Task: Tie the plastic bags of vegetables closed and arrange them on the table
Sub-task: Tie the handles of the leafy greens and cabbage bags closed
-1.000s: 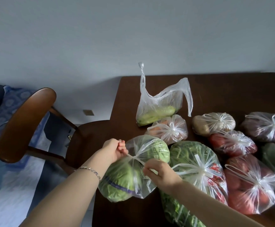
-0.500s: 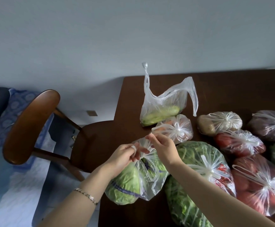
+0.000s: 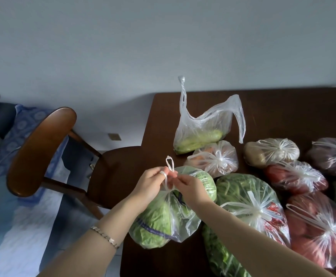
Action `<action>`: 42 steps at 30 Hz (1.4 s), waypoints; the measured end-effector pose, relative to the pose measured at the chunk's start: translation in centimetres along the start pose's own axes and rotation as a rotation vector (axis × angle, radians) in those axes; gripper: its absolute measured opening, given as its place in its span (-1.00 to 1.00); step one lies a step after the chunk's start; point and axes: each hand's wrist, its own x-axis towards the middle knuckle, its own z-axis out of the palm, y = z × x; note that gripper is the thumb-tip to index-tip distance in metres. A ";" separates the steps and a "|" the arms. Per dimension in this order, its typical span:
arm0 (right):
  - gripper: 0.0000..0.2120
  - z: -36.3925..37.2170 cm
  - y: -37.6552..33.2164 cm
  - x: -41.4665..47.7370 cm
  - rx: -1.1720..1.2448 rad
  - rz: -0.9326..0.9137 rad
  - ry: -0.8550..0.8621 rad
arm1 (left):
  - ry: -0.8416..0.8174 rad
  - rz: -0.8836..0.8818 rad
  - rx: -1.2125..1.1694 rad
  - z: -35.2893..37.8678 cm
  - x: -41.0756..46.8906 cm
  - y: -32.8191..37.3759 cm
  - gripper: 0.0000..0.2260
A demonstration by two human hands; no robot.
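Cabbage bag sits at the near left edge of the tabletop, beside tied bags. Both hands pinch its twisted handles above it: left hand with a handle looped over a finger, right hand touching.

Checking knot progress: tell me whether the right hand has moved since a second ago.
Yes. The right hand has come up toward the tied carrot bag, closing on the left hand at the handles of the cabbage bag.
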 end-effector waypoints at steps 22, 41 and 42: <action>-0.75 -0.2 -0.2 0.2 -0.100 0.056 -0.056 | -0.190 0.013 0.409 -1.0 0.6 0.6 -0.84; -0.77 0.9 0.6 -0.2 0.043 0.021 0.177 | -0.140 0.038 0.371 -0.9 -0.5 -1.7 -0.93; -0.81 0.9 0.6 -0.1 0.040 0.026 0.184 | -0.140 0.036 0.370 -0.8 -0.5 -1.8 -0.89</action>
